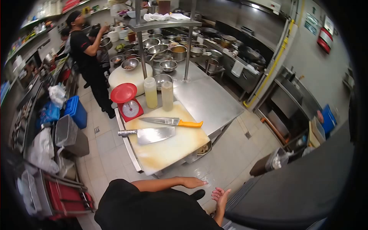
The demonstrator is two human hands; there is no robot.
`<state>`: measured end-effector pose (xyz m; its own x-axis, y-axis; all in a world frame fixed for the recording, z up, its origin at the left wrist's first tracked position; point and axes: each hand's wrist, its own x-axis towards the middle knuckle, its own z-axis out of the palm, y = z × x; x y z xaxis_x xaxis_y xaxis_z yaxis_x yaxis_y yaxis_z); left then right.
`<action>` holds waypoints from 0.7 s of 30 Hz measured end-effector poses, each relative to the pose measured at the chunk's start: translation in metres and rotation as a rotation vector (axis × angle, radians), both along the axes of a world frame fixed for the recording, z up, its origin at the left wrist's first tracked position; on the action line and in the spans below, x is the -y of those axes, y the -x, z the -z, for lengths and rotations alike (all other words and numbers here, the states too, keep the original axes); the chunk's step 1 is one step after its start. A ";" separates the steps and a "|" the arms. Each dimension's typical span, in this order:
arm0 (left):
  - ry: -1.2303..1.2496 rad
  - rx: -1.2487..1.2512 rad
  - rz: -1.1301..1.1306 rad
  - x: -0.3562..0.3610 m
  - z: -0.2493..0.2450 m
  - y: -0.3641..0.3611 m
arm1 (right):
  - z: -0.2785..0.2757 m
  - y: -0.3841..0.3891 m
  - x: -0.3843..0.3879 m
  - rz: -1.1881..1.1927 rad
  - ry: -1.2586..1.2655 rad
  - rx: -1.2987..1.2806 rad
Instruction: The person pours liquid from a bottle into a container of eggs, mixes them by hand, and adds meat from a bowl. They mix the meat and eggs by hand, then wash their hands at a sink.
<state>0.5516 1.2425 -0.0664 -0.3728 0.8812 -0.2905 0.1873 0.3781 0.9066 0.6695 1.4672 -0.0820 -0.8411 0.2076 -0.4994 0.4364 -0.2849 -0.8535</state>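
My left hand [194, 182] reaches across in front of me, fingers stretched out, past the near edge of the cutting board. A small pale glint shows by its fingertips; I cannot make out what it is. Palm up and fingers apart, my right hand [221, 197] is just to the right of it, holding nothing. On the stained white cutting board [157, 157] lie a cleaver [156, 135] with a metal handle and a chef's knife [168, 121] with a yellow handle. Both hands are apart from the blades.
Behind the board stand a red kitchen scale [130, 109] and two squeeze bottles [150, 92]. Metal bowls [168, 66] crowd the steel table [209, 100]. A person in black [90, 61] stands at the left. Bins [70, 135] line the left; a dark cabinet [295, 184] is close at right.
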 end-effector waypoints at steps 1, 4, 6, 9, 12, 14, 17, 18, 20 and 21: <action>0.003 -0.004 -0.030 -0.015 -0.003 0.007 | 0.006 0.013 -0.018 -0.006 -0.006 -0.004; 0.025 -0.026 -0.026 -0.052 -0.018 0.028 | 0.008 0.048 -0.072 -0.044 -0.004 0.003; -0.012 -0.103 -0.043 -0.084 -0.022 0.046 | 0.005 0.077 -0.108 -0.054 0.009 0.014; -0.172 -0.160 -0.313 -0.115 -0.035 0.058 | 0.002 0.128 -0.152 -0.049 -0.041 -0.088; -0.360 -0.421 -0.456 -0.143 -0.017 0.086 | 0.006 0.187 -0.192 -0.131 -0.301 -0.368; -0.349 -0.232 -0.506 -0.160 -0.010 0.106 | -0.007 0.223 -0.206 -0.118 -0.214 -0.396; -0.328 -0.009 -0.577 -0.186 -0.012 0.137 | -0.040 0.272 -0.209 -0.082 -0.029 -0.410; -0.323 0.026 -0.605 -0.194 -0.014 0.146 | -0.047 0.288 -0.208 -0.064 0.062 -0.398; -0.284 0.010 -0.593 -0.211 -0.019 0.171 | -0.057 0.319 -0.211 -0.114 0.069 -0.392; -0.241 -0.004 -0.562 -0.219 -0.019 0.187 | -0.058 0.335 -0.214 -0.144 0.075 -0.386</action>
<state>0.3649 1.4612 -0.0470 -0.8006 0.5900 -0.1048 0.0222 0.2039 0.9787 0.3348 1.6810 -0.0240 -0.9874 0.0497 -0.1505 0.1279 -0.3116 -0.9416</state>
